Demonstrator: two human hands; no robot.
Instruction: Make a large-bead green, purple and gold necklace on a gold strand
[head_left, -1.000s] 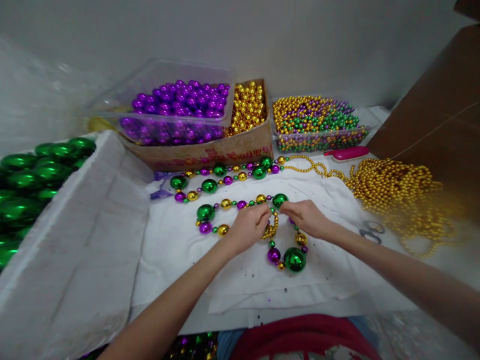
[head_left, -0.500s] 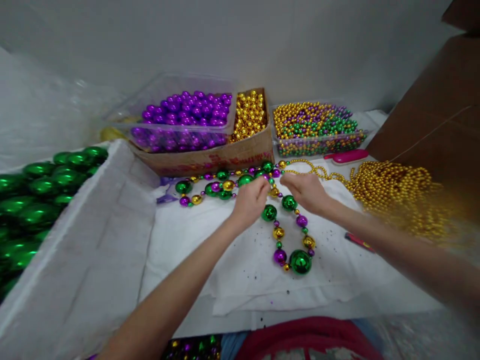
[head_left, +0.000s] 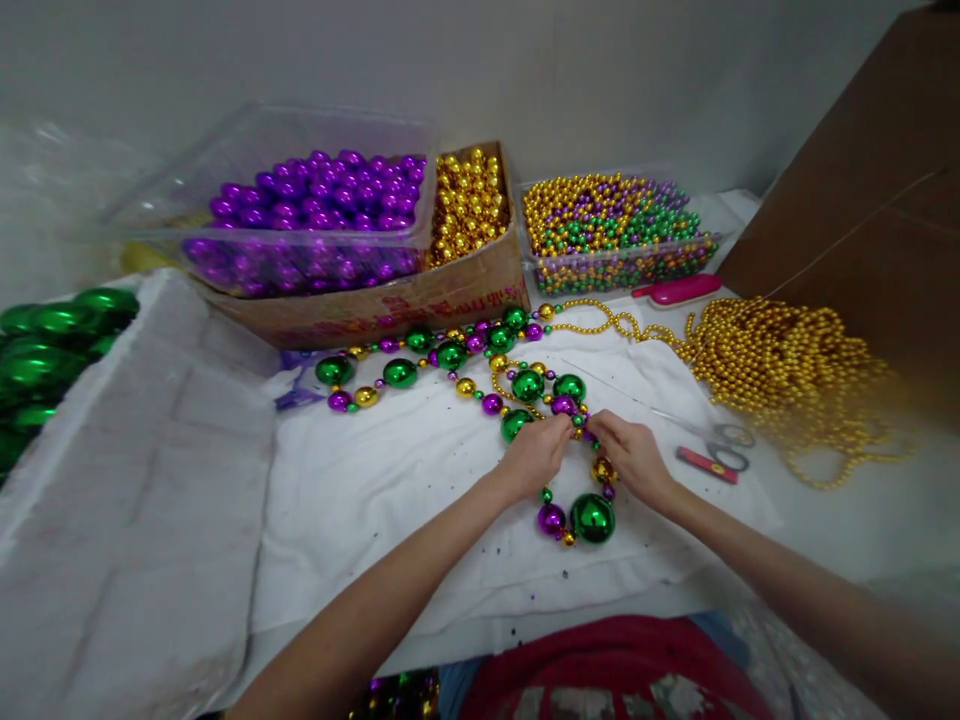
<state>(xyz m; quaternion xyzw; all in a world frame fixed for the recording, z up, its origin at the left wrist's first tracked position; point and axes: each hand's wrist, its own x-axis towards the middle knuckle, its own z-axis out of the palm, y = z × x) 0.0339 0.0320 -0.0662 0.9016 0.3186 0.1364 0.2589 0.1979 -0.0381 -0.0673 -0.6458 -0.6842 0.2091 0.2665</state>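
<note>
A bead necklace (head_left: pixel 592 518) of shiny green, purple and gold balls lies looped on the white cloth (head_left: pixel 390 500). My left hand (head_left: pixel 538 452) pinches the strand at the loop's left side, and my right hand (head_left: pixel 628 455) pinches it at the right, fingertips almost meeting. Small beads show between the two hands; the exact grip is partly hidden by the fingers. The strand runs on beyond my hands, past green balls (head_left: pixel 528 385), toward the back left of the cloth.
Scissors (head_left: pixel 731 447) and a red-handled cutter (head_left: pixel 707 464) lie right of my right hand. Gold bead strands (head_left: pixel 780 360) are heaped beyond. Bins of purple balls (head_left: pixel 322 205), gold balls (head_left: pixel 469 205) and small mixed beads (head_left: pixel 615 225) line the back. A white foam box (head_left: pixel 150 480) stands left.
Both hands have come down toward me and closer together along the necklace. More of the strand shows beyond them, and the scissors now show at the right.
</note>
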